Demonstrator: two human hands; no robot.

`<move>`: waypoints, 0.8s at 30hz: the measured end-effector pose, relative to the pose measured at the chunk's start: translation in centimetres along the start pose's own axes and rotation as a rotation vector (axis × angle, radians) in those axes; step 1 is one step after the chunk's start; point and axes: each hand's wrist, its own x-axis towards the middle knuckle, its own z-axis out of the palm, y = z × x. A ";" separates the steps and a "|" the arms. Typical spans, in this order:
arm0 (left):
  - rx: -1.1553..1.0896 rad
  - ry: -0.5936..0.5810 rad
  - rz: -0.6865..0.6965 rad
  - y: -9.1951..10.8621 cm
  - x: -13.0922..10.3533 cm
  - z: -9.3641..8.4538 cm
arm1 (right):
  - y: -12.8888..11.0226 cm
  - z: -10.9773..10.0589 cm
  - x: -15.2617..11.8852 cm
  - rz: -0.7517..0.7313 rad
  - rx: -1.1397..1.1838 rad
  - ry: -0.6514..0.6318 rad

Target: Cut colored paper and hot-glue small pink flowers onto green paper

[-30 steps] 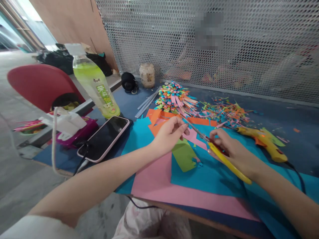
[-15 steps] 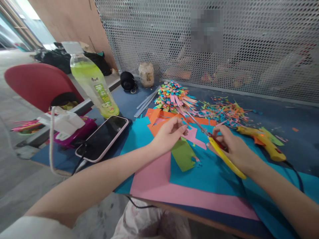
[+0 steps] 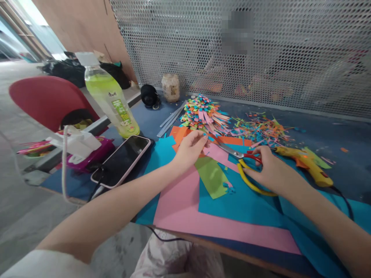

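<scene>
My right hand [image 3: 266,168] grips a pair of scissors [image 3: 232,150] with a red and a yellow handle, fingers through the loops. The blades point left, toward the fingertips of my left hand [image 3: 193,146]. That hand is closed in a pinch; whatever lies between thumb and fingers is too small to make out. Below them are a pink paper piece [image 3: 218,153], a green paper piece [image 3: 213,179] and orange paper [image 3: 179,134], on larger blue sheets [image 3: 240,208]. A cone of fringed multicoloured paper strips [image 3: 203,114] stands just beyond my left hand.
Paper scraps [image 3: 262,129] lie heaped right of the cone. A yellow glue gun [image 3: 307,164] rests at the right. On the left are a phone [image 3: 123,160], a tilted drink bottle [image 3: 111,100] and a purple box [image 3: 89,154]. A perforated metal screen [image 3: 185,46] closes the back.
The scissors have swung flatter, and their handles are spread wider apart. My left hand has shifted slightly left and away from me, still pinched.
</scene>
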 end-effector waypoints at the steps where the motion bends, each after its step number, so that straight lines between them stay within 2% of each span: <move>1: 0.007 0.000 -0.009 -0.1 0.1 0.0 | 0.1 0.1 -0.1 -0.034 0.021 0.004; 3: 0.027 -0.009 -0.022 -0.3 0.1 0.2 | 0.0 0.1 -0.2 -0.112 -0.002 0.048; 6: 0.030 -0.031 -0.005 -0.3 0.0 0.4 | -0.8 -0.1 -0.5 -0.207 -0.203 0.170; 8: 0.016 -0.047 0.019 -0.2 -0.1 0.5 | -1.6 -0.3 -0.7 -0.263 -0.285 0.202; 12: -0.012 -0.055 0.084 -0.2 -0.3 0.4 | -3.0 0.2 -0.6 -0.495 -0.088 0.114; 15: -0.034 -0.035 0.153 -0.2 -0.3 0.3 | -4.4 1.3 0.1 -0.609 -0.012 0.023; 20: -0.049 -0.008 0.164 0.0 -0.2 0.2 | -6.8 2.7 2.3 -0.678 0.003 -0.061; 24: -0.058 -0.031 0.119 0.5 -0.5 0.3 | -7.5 3.2 3.2 -0.679 -0.003 -0.057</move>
